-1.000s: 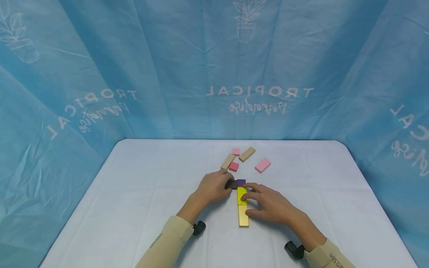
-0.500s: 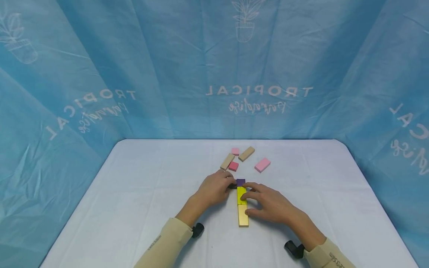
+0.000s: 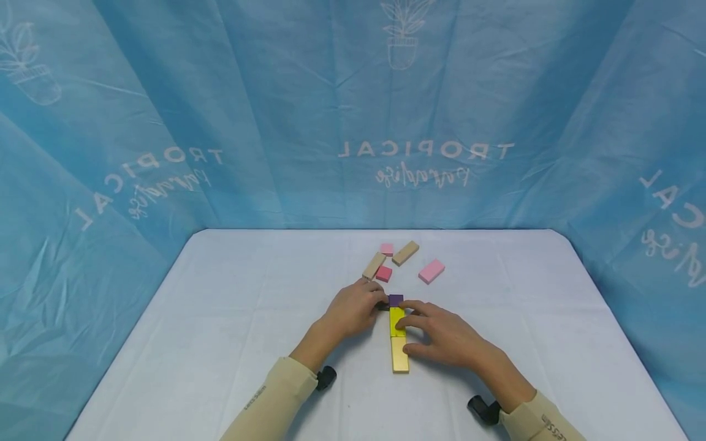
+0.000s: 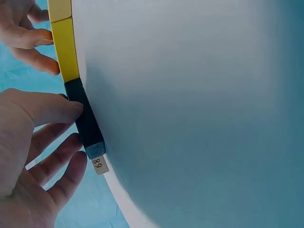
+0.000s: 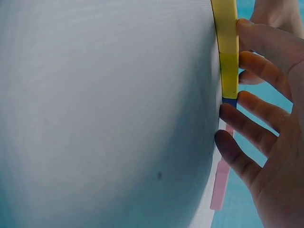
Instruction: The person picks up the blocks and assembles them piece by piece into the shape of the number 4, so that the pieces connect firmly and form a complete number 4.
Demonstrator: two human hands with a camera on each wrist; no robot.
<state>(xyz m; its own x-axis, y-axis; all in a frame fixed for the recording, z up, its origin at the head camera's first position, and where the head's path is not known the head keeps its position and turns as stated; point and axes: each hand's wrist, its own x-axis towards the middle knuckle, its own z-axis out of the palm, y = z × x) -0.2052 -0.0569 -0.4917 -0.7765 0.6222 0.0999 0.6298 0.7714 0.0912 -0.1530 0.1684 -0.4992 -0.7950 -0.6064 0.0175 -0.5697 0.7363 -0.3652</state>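
Note:
My left hand (image 3: 355, 308) pinches a dark, nearly black block (image 4: 89, 124), thumb on its near side and fingers behind. That block lies crosswise at the left of a small purple block (image 3: 396, 300), and the fingers hide most of it in the head view. Below the purple block, a bright yellow block (image 3: 394, 318) and a pale gold block (image 3: 399, 357) run end to end toward me. From the right, my right hand (image 3: 447, 334) touches this row with spread, slightly bent fingers; its thumb (image 5: 266, 40) is against the gold block.
Beyond the hands lie two plain wooden blocks (image 3: 406, 253), a red block (image 3: 384, 273), a small pink block (image 3: 387, 249) and a longer pink block (image 3: 432, 271). All are on a white-covered table (image 3: 231, 318), with a blue printed cloth (image 3: 309, 110) behind it.
My left fingers have shifted slightly right along the dark block, toward the purple one, and now cover more of it. The right hand has stayed in place.

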